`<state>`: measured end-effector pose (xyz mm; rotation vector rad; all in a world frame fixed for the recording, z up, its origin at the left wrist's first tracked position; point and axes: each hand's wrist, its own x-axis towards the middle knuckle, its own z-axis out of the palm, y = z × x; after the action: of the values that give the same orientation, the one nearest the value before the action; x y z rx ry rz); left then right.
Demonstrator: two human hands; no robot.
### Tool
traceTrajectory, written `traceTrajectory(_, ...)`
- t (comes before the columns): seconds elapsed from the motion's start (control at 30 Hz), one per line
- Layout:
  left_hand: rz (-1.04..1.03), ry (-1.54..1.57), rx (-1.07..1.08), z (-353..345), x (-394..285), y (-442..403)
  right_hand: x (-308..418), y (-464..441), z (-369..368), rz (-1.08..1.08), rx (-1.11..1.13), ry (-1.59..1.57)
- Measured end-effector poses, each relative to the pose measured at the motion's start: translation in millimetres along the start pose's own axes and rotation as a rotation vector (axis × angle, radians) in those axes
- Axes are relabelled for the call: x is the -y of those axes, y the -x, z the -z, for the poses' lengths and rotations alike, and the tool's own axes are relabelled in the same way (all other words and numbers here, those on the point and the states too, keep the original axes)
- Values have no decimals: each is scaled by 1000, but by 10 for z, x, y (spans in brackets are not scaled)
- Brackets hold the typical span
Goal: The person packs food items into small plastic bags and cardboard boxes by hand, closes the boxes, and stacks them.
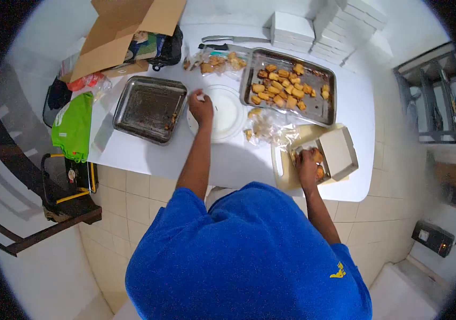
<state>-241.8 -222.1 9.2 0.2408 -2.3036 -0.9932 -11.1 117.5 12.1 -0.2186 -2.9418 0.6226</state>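
Observation:
My left hand [201,109] is over the left rim of a round white plate [228,134], its fingers curled inward. What they hold, if anything, I cannot make out. My right hand [307,169] reaches into a small open cardboard box [340,154], fingers bent down beside browned pastries [317,155]. The fingertips are partly hidden, so whatever is in them does not show. The box rests on a pale yellow cutting board [282,173]. Just behind it lies a clear plastic bag [273,128]. Many baked pieces [284,88] fill a dark metal tray [330,109] farther back.
A second baking tray [148,106] with crumbs stands at left. Bagged pastries [220,64], a long knife [233,39] and stacked white boxes [292,31] line the back. A large carton [105,45] and a green bag [74,128] occupy the left end.

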Motion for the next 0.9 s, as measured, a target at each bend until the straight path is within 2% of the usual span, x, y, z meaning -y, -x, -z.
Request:
traceTrajectory(0.07,58,42,-46,-271,533,-543,-28,-8,-69,-60,80,106)
traceTrajectory(0.1,113,-48,-105,-289,546,-814,62,-68,8,-239,233,98)
traceTrajectory(0.17,-7,-219,-133,-471,796,-1361,79,-115,83,-58,112,200)
traceTrajectory(0.2,-185,-291,-101,-605,1032,-1601,108,-69,134,21,58,251)
traceTrajectory(0.23,-180,-248,54,-612,1118,-1749,319,-68,330,-251,238,171)
traceTrajectory(0.3,-164,-165,371,-603,1213,-1988,512,-33,372,-221,-105,114)
traceTrajectory(0.33,-69,-54,444,-679,1403,-2067,553,-5,402,-198,-273,93)
traceTrajectory(0.37,28,54,512,-772,1570,-2175,557,40,452,-143,-247,58)
traceTrajectory(0.43,71,245,573,-861,1707,-2160,554,231,464,-279,-200,35)
traceTrajectory(0.47,15,334,563,-870,1784,-2100,559,290,457,-334,-186,21)
traceTrajectory(0.53,-207,321,496,-727,1596,-2040,643,355,502,-370,-272,-53)
traceTrajectory(0.6,-532,109,395,-515,1161,-1916,603,457,419,-376,-364,-43)
traceTrajectory(0.63,-686,97,319,-528,1124,-1917,643,485,448,-400,-356,-72)
traceTrajectory(0.67,-602,129,188,-565,1080,-1891,644,535,468,-413,-362,-65)
traceTrajectory(0.73,-425,190,-70,-398,576,-1807,629,618,495,-438,-377,-52)
traceTrajectory(0.77,-372,310,-109,-349,186,-1646,674,655,519,-484,-380,-60)
traceTrajectory(0.8,-410,428,12,-484,-30,-1550,749,711,556,-531,-377,-68)
traceTrajectory(0.83,-443,510,227,-685,-184,-1418,820,809,574,-580,-368,-76)
traceTrajectory(0.9,-678,160,429,-971,-559,-1171,809,1054,495,-611,-297,-69)
